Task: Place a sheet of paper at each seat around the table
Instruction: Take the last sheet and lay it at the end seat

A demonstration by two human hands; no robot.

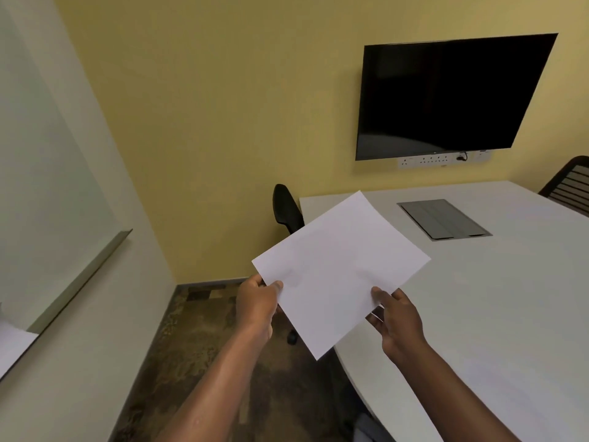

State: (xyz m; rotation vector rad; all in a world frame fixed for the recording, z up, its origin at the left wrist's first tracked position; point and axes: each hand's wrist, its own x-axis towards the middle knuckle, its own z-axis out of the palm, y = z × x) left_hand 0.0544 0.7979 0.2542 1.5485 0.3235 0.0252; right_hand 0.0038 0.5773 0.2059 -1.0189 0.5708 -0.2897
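Observation:
I hold a white sheet of paper in the air over the near left edge of the white table. My left hand pinches its near left edge, thumb on top. My right hand pinches its near right edge, thumb on top and fingers underneath. The sheet is tilted, with one corner pointing away from me. A black chair stands at the table's far left side, partly hidden behind the paper. Another dark chair shows at the far right edge.
A grey cable hatch is set into the tabletop. A black wall screen hangs on the yellow wall above a socket strip. A whiteboard with a tray lines the left wall. Carpet floor lies between wall and table.

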